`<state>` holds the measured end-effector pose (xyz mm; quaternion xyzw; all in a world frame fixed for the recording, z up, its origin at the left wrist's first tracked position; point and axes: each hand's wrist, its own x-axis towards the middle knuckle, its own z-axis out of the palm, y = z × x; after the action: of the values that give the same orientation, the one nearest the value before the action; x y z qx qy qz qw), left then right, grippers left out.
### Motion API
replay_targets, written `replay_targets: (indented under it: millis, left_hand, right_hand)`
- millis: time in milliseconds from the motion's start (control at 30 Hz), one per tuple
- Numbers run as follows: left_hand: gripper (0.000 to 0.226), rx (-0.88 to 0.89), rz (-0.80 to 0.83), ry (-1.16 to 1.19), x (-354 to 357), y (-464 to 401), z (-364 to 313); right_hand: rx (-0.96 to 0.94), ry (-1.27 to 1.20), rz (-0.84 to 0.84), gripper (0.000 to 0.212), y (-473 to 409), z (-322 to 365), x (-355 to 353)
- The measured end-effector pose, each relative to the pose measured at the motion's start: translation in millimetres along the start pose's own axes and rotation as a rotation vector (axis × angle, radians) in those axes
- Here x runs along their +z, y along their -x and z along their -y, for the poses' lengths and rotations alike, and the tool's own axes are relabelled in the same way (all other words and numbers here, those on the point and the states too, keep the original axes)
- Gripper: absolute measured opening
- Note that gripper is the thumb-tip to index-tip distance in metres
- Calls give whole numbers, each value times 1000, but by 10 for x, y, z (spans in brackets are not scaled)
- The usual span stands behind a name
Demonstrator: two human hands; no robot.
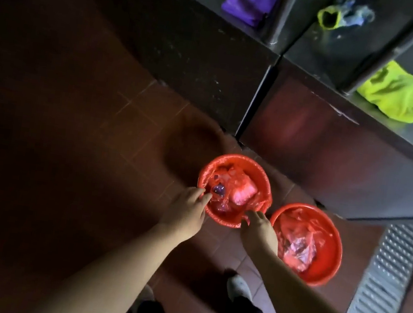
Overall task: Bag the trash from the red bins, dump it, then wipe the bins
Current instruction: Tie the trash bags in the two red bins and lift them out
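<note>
Head view: both hands [184, 208] [260, 230] at far red bin's [207, 172] rim, fingers' grip unclear.

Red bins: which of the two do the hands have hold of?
The farther bin, nearer the steel counter. The left hand and right hand are at its near rim; the nearer bin, beside the floor grate, is untouched.

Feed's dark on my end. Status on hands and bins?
Left hand and right hand at near rim of left red bin, grip unclear. Both liners full; right red bin untouched. Nothing blocking.
</note>
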<state>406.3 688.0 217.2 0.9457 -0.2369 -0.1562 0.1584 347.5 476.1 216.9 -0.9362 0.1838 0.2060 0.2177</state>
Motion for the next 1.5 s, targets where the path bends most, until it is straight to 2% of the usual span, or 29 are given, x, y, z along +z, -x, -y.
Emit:
replay_targets:
  millis: [133, 300, 533, 667, 767, 933, 1067, 1200, 1333, 1433, 1500]
  left_hand:
    - [44, 190, 36, -42, -72, -149, 154]
    - [35, 370, 36, -27, 178, -550, 209]
    - [48, 517, 141, -129, 973, -1142, 445]
    - [54, 557, 196, -146, 1535, -1401, 704]
    - [53, 654, 214, -176, 2003, -1536, 938]
    - [43, 838, 166, -199, 2750, -1754, 1392]
    - [33, 929, 149, -188, 3077, -1861, 1617]
    - [19, 1011, 132, -115, 3156, -1979, 1681]
    - [3, 1055, 139, -85, 3098, -2019, 1666]
    - [10, 1049, 153, -79, 3080, -2032, 1618]
    - [12, 1019, 160, -86, 3085, -2043, 1589]
  right_hand:
    - [83, -34, -73, 35, 171, 48, 107]
    - [123, -38, -114, 37, 13, -122, 394]
    - [138, 3, -42, 51, -493, -513, 1148]
    - [142, 25, -44, 50, -787, -642, 1703]
    - [146, 27, -19, 47, -996, -658, 2166]
    - [134, 57, -111, 46, -1351, -686, 2862]
    - [89, 101, -226, 35, -1457, -808, 3268]
    - [26, 126, -336, 25, -1521, -879, 3378]
    - [-3, 147, -353, 14, -1525, -885, 3355]
    - [3, 150, -360, 10, -1528, -846, 3312]
    - [13, 143, -353, 17, -1544, -812, 3246]
